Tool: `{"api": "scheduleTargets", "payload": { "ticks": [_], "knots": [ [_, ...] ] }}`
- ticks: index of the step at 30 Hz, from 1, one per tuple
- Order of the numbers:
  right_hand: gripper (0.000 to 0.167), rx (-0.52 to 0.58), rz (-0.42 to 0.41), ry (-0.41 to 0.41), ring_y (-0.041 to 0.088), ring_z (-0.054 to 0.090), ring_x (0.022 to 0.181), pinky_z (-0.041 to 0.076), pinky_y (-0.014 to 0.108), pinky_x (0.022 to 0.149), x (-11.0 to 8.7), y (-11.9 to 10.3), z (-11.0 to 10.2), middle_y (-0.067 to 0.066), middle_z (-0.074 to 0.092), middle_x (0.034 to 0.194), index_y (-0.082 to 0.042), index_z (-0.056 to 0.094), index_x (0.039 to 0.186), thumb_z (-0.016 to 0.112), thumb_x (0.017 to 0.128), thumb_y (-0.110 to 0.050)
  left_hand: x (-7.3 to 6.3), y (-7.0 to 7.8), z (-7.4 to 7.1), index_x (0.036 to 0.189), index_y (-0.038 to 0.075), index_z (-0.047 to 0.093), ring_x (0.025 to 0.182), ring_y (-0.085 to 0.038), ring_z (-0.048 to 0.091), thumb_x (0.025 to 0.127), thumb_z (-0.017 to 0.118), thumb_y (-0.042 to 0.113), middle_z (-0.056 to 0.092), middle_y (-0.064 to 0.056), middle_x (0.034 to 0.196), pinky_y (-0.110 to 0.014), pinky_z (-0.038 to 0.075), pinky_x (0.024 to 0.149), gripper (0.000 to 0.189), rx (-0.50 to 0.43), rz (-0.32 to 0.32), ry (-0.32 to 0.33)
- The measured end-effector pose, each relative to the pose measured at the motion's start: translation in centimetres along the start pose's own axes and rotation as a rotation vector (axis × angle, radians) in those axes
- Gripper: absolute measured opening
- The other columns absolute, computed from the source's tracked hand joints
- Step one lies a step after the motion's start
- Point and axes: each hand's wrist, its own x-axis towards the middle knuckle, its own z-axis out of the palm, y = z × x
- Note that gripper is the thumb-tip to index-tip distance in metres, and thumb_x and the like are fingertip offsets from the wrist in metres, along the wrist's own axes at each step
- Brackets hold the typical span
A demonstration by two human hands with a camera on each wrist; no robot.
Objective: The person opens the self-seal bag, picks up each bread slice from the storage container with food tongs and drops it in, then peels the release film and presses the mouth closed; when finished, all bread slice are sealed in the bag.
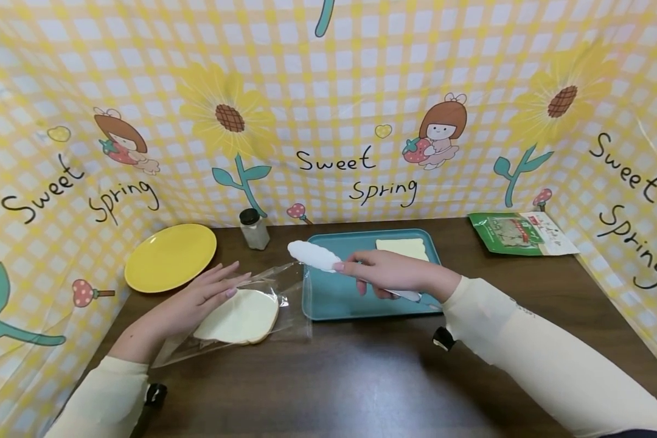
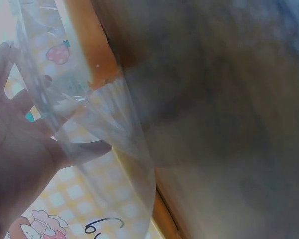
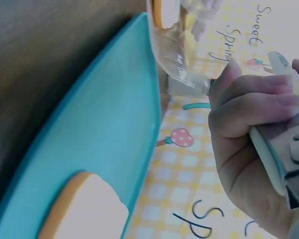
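My right hand (image 1: 385, 271) grips a spreader (image 1: 313, 255) with a broad white blade, held above the teal tray (image 1: 328, 298). The blade points left; its handle runs back under the palm. A bread slice (image 1: 402, 247) lies at the tray's far right, partly hidden by that hand. My left hand (image 1: 194, 301), fingers straight, rests on a clear plastic bag (image 1: 295, 307) left of the tray. Inside the bag lies a pale bread slice (image 1: 243, 319) with a brown crust. The left wrist view shows the thumb (image 2: 84, 152) extended against the film.
A yellow plate (image 1: 170, 258) stands at the far left. Behind the bag is a glass shaker (image 1: 254, 231) with a black lid. A green and white packet (image 1: 520, 234) lies at the back right. Patterned cloth (image 1: 328, 109) surrounds the brown table (image 1: 328, 383) behind and at both sides.
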Motion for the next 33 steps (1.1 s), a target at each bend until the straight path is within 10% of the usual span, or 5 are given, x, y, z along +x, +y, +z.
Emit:
{"api": "scheduleTargets", "payload": {
  "ticks": [13,19,33],
  "knots": [
    [0.051,0.058,0.024,0.082,0.015,0.044,0.052,0.042,0.031,0.048,-3.2,0.0,-2.7,0.006,0.057,0.088,-0.010,0.063,0.122,0.045,0.112,-0.057,-0.2,0.0,-0.1,0.161,0.033,0.050,0.166,-0.051,0.010,0.115,0.046,0.043,0.023,-0.013,0.180,-0.079,0.015,0.126,0.047,-0.004,-0.013,-0.007],
    [0.056,0.081,0.032,0.137,0.017,0.045,0.057,0.043,0.032,0.051,-5.7,0.5,-3.3,0.010,0.054,0.101,-0.006,0.051,0.142,0.043,0.114,-0.053,-0.3,0.0,0.0,0.161,0.032,0.050,0.166,-0.052,0.010,0.115,0.046,0.043,0.023,-0.013,0.180,-0.079,0.015,0.125,0.047,-0.007,-0.007,-0.005],
    [0.088,-0.236,0.207,0.326,0.022,0.061,0.052,0.052,0.037,0.060,-10.0,2.2,-4.0,0.007,0.062,0.064,-0.005,0.037,0.161,0.035,0.107,-0.075,-0.4,0.1,0.0,0.161,0.030,0.051,0.166,-0.053,0.010,0.115,0.046,0.041,0.024,-0.015,0.179,-0.080,0.015,0.125,0.047,-0.002,-0.005,0.002]
  ]
}}
